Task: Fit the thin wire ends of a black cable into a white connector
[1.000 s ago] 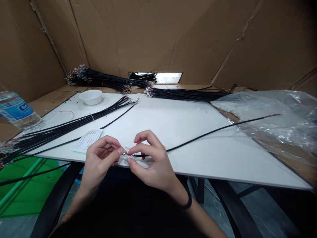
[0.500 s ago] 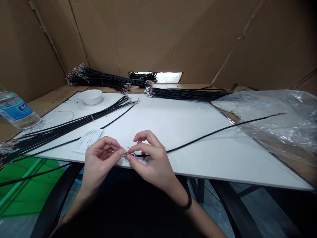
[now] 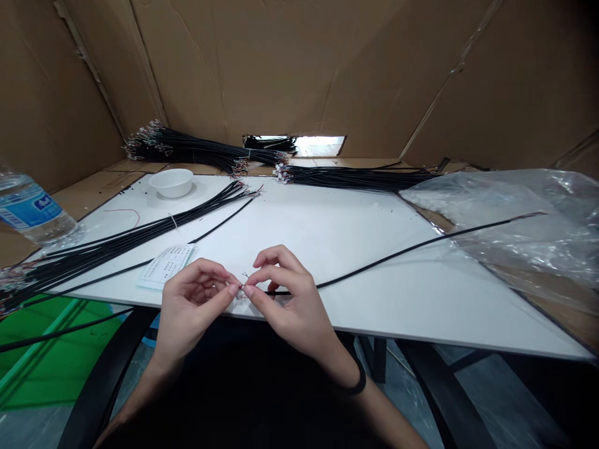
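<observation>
Over the near edge of the white tabletop (image 3: 421, 299), the black cable (image 3: 384, 260) has its long axis running from the fingertips toward about two o'clock, its far end over the clear plastic bag (image 3: 528, 193). The right hand (image 3: 299, 299), nearer the jacketed length, points toward ten o'clock with the cable passing behind its curled fingers, while the left hand (image 3: 187, 312) angles toward one o'clock. Thumb and forefinger of each pinch at the fine wires (image 3: 246, 275) between them; which strand each grips, I cannot tell.
</observation>
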{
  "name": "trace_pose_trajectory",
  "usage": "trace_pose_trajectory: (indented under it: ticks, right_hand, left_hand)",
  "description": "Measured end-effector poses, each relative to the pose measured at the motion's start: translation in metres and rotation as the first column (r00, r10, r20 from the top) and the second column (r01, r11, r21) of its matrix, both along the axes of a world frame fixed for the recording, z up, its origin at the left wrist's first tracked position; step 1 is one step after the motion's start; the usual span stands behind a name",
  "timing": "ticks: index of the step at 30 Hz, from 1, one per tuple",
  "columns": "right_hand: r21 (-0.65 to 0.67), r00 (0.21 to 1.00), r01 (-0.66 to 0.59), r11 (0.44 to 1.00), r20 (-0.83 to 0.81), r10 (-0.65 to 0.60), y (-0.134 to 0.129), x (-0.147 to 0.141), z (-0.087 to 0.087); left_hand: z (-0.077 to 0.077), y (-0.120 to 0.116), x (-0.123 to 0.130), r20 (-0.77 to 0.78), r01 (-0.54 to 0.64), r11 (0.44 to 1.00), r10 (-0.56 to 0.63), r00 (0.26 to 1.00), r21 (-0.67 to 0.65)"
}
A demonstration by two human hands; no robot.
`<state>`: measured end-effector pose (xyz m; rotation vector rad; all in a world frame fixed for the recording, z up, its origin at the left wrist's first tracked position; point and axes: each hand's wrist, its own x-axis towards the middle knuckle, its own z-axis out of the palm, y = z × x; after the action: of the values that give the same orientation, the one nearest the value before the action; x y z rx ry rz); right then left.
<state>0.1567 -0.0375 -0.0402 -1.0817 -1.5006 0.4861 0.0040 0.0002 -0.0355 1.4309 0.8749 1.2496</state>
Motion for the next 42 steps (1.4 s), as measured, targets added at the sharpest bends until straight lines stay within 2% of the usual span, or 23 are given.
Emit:
trace_pose_trajectory:
  ticks: [5,14,19,31,35,39,42]
  right_hand:
    - [-0.022,1.000,-0.026,0.999,-0.006,0.026,0.000,0.002,0.000]
    - [0.012,0.999,-0.040,0.999,0.036,0.040,0.001,0.002,-0.003]
    - [0.014,0.999,-0.003,1.000,0.055,0.003,0.001,0.000,-0.002]
    - [0.068,0.997,0.047,0.997,0.064,-0.051,0.002,-0.002,-0.005]
    - [0.069,0.999,0.032,0.997,0.035,-0.034,0.002,-0.001,-0.004]
    - [0.033,1.000,0.016,0.999,0.003,-0.016,0.000,0.000,-0.002]
    - [0.020,1.000,0.016,1.000,-0.013,-0.016,0.000,0.001,-0.001]
  left_hand:
    - [-0.003,0.001,0.001,-0.042,0.000,0.998,0.002,0.999,0.062]
    - [-0.014,0.010,-0.006,-0.137,0.140,0.963,-0.110,0.984,0.232]
    - [-0.016,0.013,-0.007,-0.161,0.163,0.945,-0.121,0.980,0.283]
    - [-0.013,0.013,-0.007,-0.226,0.159,0.947,-0.096,0.969,0.278]
    - [-0.012,0.012,-0.007,-0.228,0.157,0.950,-0.095,0.969,0.272]
    - [-0.012,0.010,-0.007,-0.174,0.173,0.962,-0.137,0.975,0.213]
    - [-0.013,0.009,-0.007,-0.138,0.140,0.976,-0.117,0.983,0.169]
